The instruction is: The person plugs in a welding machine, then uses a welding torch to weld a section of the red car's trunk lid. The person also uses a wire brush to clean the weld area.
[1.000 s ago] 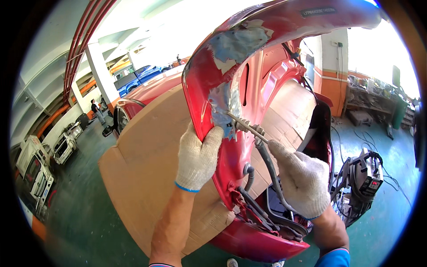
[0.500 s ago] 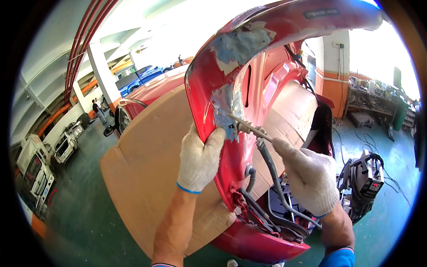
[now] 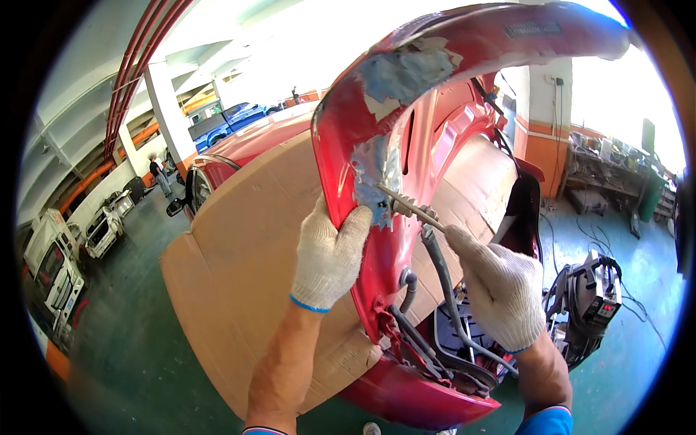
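A raised, curved red car body panel (image 3: 335,156) stands before me. It has a bare-metal patch (image 3: 370,170) and a larger blue-grey stripped patch (image 3: 406,72) higher up. My left hand (image 3: 328,254), in a white knit glove, grips the panel's left edge, thumb on the near face; its fingers are partly hidden. My gloved right hand (image 3: 504,293) is closed round a slim metal rod tool (image 3: 419,212), with the index finger stretched along it. The rod's tip meets the lower part of the patch. Just beneath it is a ribbed grey hose (image 3: 437,257).
A large cardboard sheet (image 3: 246,254) lies against the car behind the panel. On the floor to the right stands a machine with cables (image 3: 591,297). Farther back are a cluttered workbench (image 3: 602,163), a blue pickup (image 3: 228,122), white vehicle parts (image 3: 54,275) and a person (image 3: 161,174).
The view has shifted slightly, so the panel's upper part appears farther right. Both hands keep their grips, and the rod's tip stays near the same spot on the bare-metal patch.
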`<state>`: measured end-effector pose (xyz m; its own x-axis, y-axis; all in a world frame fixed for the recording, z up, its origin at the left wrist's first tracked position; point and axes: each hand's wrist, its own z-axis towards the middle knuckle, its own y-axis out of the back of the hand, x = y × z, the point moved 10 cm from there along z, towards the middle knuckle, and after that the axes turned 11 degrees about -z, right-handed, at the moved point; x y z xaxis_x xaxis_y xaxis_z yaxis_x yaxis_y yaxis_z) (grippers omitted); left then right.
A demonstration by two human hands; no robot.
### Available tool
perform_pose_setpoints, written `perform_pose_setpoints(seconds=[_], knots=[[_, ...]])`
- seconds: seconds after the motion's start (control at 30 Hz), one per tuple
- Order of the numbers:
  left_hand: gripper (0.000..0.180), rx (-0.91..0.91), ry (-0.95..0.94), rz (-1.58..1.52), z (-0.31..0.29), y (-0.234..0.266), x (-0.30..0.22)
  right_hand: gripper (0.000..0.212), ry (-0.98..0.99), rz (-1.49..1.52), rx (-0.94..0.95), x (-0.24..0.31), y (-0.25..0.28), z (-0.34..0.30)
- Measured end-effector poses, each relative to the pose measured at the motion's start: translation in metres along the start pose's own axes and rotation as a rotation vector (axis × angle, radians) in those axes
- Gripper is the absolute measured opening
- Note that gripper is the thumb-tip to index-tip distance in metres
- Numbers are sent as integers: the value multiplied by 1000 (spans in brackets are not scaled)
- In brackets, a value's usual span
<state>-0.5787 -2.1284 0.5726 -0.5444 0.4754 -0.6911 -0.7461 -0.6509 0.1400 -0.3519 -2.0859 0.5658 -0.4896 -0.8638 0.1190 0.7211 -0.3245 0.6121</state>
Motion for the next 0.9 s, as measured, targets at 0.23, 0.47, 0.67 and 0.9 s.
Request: perform_pose_setpoints(seconds=[0.23,0.47,0.67,0.9], knots=[[28,0,-15,-23,-1,-2,-1,39,-24,31,-90,-2,-14,-7],[25,-3,50,-20,-2,-3,0,36,-34,90,-120,3,-17,-8],[28,2,-24,-32,-2,4,5,34,-87,103,-45,3,-19,-10],[29,0,-19,-16,-1,-2,-1,48,-7,67,-125,7,-15,-3]])
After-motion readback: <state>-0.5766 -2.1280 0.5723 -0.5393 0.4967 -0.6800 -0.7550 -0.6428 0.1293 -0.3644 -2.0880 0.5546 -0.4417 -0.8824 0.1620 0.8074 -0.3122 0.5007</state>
